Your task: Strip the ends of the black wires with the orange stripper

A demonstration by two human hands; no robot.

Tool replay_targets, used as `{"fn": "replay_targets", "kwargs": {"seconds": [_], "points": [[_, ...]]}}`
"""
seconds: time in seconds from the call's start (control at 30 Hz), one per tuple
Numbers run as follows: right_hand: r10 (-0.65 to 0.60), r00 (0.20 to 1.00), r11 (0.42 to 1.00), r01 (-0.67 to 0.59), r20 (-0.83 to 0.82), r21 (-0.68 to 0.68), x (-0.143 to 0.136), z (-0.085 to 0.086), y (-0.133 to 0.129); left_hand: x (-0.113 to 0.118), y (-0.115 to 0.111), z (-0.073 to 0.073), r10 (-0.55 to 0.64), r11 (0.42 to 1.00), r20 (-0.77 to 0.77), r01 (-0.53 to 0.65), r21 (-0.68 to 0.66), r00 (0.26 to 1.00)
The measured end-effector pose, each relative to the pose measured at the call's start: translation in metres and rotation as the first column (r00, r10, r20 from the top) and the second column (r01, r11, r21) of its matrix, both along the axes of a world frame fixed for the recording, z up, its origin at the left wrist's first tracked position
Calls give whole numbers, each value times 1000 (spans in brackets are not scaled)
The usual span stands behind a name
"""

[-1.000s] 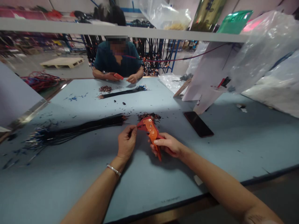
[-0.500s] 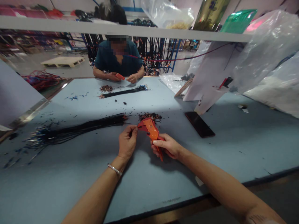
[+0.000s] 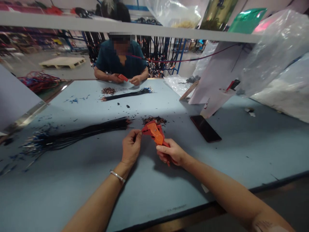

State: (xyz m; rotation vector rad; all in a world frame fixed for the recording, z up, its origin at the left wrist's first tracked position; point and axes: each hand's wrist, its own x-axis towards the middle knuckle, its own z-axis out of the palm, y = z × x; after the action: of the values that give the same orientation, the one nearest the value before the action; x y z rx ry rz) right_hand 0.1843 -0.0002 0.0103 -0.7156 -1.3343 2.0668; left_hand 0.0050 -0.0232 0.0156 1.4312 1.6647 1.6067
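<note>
1 org tool (image 3: 156,134) | R hand (image 3: 173,152) squeezing tighter now | L hand (image 3: 131,146) unch.

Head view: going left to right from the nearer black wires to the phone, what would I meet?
Nearer black wire bundle → left hand → orange-and-red hand tool → right hand → dark phone.

**Two hand tools (image 3: 155,135) (image 3: 123,77), two black wire bundles (image 3: 89,132) (image 3: 127,94) counted at one table (image 3: 149,196)**

One left hand (image 3: 131,146) and one right hand (image 3: 172,153) are shown, plus one co-worker (image 3: 105,58) with two hands (image 3: 115,78) (image 3: 135,80). Two heaps of clippings (image 3: 159,120) (image 3: 108,91) can be counted, along with one phone (image 3: 205,129), one bracelet (image 3: 117,176) and one wooden pallet (image 3: 62,62).
</note>
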Motion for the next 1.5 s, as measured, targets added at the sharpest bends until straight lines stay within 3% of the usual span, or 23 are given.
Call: {"fn": "replay_targets", "kwargs": {"seconds": [0.57,0.73,0.8,1.03,1.33,1.43,1.5], "points": [[40,996,979,-55,-79,-196,3,3,6,-1,1,4,21,999,-60,-23,-32,998],[-109,979,948,50,-171,-314,8,3,15,-14,5,-1,164,986,32,-164,17,986],[-130,972,944,62,-194,-325,9,3,16,-16,6,-1,155,987,46,-156,22,987],[33,983,983,-65,-183,-172,7,-1,11,-10,4,-1,91,996,19,-91,-8,996],[48,985,990,-69,-166,-121,8,0,10,-8,2,-1,42,999,16,-41,-29,999],[31,993,1000,-31,-115,2,9,5,7,-3,0,0,27,998,59,-24,-62,998],[1,999,983,5,-33,182,11,12,5,0,0,-1,0,997,100,8,-71,995]]}}
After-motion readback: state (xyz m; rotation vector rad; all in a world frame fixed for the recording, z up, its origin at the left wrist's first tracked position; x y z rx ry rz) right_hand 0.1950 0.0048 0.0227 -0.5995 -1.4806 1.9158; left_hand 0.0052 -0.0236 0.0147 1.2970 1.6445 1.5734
